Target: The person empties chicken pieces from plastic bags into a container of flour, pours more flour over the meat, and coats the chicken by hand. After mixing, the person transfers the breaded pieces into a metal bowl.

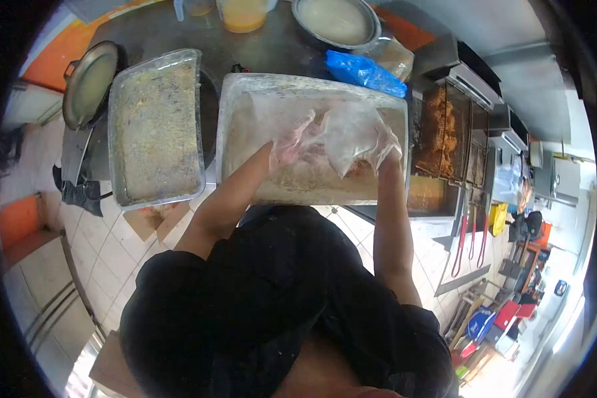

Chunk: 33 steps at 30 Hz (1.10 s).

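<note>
Both my hands are inside a large whitish tub (312, 83), with thin, loose clear plastic over them like disposable gloves. The tub holds pale flour-like powder (305, 179) with brownish clumps. My left hand (293, 142) is left of centre in the tub, pinkish through the plastic; its fingers are blurred. My right hand (381, 149) is at the right side, mostly covered by crumpled white-clear plastic (347, 136) reaching towards the left hand. A reddish-brown piece (359, 168) shows below that plastic. Whether either hand grips anything is hidden.
A clear tray (115, 159) of crumbly coating stands left, near a round pan (103, 76). Behind are a pitcher of orange liquid (242, 23), a bowl of whitish liquid (331, 20) and a blue bag (365, 71). Right are browned fried pieces (441, 132) and amber oil (426, 192).
</note>
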Each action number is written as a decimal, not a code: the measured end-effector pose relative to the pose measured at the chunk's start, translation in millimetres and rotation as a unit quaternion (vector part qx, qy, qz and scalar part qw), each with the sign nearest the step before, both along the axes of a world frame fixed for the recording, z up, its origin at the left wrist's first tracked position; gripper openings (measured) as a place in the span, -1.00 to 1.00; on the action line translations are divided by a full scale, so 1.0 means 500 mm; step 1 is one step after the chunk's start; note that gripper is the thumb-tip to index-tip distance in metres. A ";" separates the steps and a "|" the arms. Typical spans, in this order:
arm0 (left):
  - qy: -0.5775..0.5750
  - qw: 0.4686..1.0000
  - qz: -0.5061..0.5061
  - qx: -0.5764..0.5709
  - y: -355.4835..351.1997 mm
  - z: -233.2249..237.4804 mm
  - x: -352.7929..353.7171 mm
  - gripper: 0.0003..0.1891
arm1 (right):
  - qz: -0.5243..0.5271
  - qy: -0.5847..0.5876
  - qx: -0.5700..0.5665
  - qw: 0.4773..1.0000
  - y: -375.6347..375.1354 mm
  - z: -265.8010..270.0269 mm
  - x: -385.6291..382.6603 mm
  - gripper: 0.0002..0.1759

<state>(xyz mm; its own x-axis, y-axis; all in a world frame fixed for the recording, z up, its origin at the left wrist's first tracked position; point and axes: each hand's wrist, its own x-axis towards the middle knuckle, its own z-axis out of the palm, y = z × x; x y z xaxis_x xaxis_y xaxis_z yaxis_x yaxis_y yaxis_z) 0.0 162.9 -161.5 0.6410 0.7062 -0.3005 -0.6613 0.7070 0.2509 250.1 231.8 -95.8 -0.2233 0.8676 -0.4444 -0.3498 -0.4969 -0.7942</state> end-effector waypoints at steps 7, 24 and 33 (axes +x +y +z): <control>0.192 0.968 -0.027 0.160 -0.027 0.095 0.073 -0.45 | 0.116 -0.193 0.140 0.964 -0.042 0.045 0.032 -0.48; 0.031 0.979 0.199 -0.028 -0.057 0.276 0.215 -0.67 | 0.180 -0.512 0.307 0.781 -0.049 0.149 0.214 -0.75; 0.173 0.940 0.261 -0.135 -0.051 0.164 0.088 -0.59 | 0.241 -0.720 0.262 0.595 -0.046 0.307 0.100 -0.63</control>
